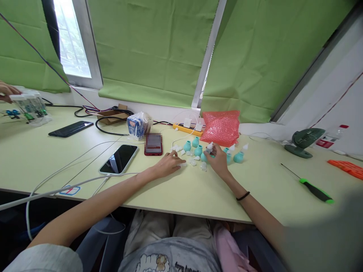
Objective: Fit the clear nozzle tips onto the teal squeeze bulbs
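Observation:
My right hand (217,159) holds a small whitish nozzle (209,147) between thumb and fingers, above a group of teal bulbs. My left hand (169,164) rests low over the table, its fingertips at a translucent piece (183,164). Small clear and white pieces (193,161) lie scattered between the hands. Several open teal bulbs (187,146) stand behind them. To the right, a teal bulb (238,157) has a white nozzle beside its top, and another white nozzle (231,148) shows above the bulbs next to my right hand.
Two phones (119,159) (70,129) and a red-cased device (153,144) lie left. Behind are a power strip (187,129) and red bubble-wrap bag (221,127). A screwdriver (316,189), fan (304,141) and bottle (331,138) are right. Another person's hand (8,91) touches clear containers (31,105).

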Available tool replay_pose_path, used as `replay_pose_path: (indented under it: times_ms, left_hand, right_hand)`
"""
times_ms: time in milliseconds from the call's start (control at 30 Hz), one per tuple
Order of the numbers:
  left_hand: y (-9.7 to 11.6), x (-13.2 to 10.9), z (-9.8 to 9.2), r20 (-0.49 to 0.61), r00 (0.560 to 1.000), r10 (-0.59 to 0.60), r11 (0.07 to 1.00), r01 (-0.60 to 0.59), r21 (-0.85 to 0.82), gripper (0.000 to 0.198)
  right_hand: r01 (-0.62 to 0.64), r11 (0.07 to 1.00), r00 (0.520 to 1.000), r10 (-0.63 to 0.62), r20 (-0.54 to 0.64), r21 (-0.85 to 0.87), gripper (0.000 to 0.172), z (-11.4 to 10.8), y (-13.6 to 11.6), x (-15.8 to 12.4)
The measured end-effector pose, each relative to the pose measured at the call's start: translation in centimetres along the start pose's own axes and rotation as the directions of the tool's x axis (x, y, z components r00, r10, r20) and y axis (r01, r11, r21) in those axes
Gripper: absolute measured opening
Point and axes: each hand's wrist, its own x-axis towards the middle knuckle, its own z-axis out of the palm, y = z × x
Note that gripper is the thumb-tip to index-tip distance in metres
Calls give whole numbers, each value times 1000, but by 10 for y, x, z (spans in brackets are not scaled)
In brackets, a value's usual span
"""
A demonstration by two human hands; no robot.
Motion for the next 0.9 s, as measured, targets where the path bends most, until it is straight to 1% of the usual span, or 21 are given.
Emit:
replay_pose_path:
  times_ms: [167, 267, 333, 400, 433, 467, 500, 533, 567, 633, 700, 767, 900]
  left_hand:
    - [3, 0, 2, -14, 999, -48, 997, 49, 52, 32]
    - [7, 0, 0, -25, 997, -73, 995, 74, 66, 29]
    - [9, -1, -2, -21, 997, -73, 995, 74, 69, 25]
    - [10, -1, -3, -13, 998, -69, 995, 69, 69, 23]
    - [10, -1, -3, -9, 998, -67, 995, 68, 68, 23]
    - [9, -1, -3, -7, 998, -67, 996, 67, 66, 22]
    - [9, -1, -3, -6, 998, -67, 996, 67, 62, 22]
    - [8, 0, -3, -6, 998, -67, 996, 68, 58, 22]
    - [8, 0, -3, -8, 998, -69, 996, 69, 52, 23]
    - [7, 0, -2, -17, 997, -76, 996, 77, 40, 28]
    - [6, 0, -3, -36, 995, -89, 995, 90, 34, 32]
    - [5, 0, -3, -63, 992, -109, 993, 112, 38, 30]
    - [-2, 4, 1, -118, 978, -174, 980, 184, 73, 31]
  right_hand:
    - [0, 1000, 1000, 0, -7, 0, 50, 3, 5, -1]
    - [17, 1000, 1000, -17, -24, -6, 53, 2, 3, -1]
    - [34, 999, 998, -35, -43, -15, 52, 0, -1, -1]
    - [86, 994, 991, -92, -95, -64, 49, -3, -7, -1]
    - [128, 987, 983, -140, -122, -98, 46, -4, -10, -2]
    - [180, 975, 973, -196, -125, -130, 42, -5, -13, -3]
    - [237, 959, 963, -253, -97, -154, 38, -5, -16, -5]
    - [293, 943, 952, -303, -41, -160, 33, -5, -19, -7]
    - [341, 928, 940, -340, 36, -148, 28, -4, -22, -10]
    - [414, 903, 900, -389, 196, -110, 22, 0, -27, -16]
    - [458, 885, 857, -414, 309, -86, 18, 6, -31, -22]
    - [484, 872, 817, -418, 396, -77, 19, 10, -32, -26]
    - [503, 860, 766, -399, 504, -85, 24, 13, -29, -29]
